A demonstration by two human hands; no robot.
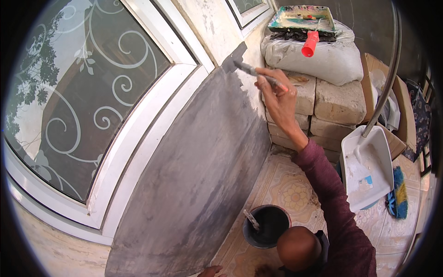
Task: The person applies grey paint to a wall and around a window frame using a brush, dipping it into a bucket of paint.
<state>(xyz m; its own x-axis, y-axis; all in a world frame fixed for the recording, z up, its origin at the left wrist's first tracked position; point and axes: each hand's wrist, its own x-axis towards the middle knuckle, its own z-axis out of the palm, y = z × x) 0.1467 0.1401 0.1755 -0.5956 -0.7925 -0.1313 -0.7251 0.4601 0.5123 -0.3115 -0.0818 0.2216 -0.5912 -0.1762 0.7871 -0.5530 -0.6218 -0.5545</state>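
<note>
My right hand (278, 94) is closed round the handle of a paintbrush (250, 70). Its grey-coated bristles meet the wall just beside the window frame's corner, at the top of a grey painted area (184, 171). Pale unpainted wall (251, 92) borders the fresh edge below the brush. On the floor near my knee (299, 248) stands a round bucket (265, 226) of dark grey paint, a stick (251, 219) leaning in it. At the lower edge a bit of skin (211, 271) shows by the wall; it may be my left hand, but its fingers are mostly cut off.
Stacked pale blocks (339, 102) stand beyond my right hand. A white sack (318, 57) on them carries a paint-stained roller tray (302, 21) and a red handle (310, 45). At right are a long-handled dustpan (369, 164), a blue-and-yellow brush head (398, 194) and a cardboard box (406, 115).
</note>
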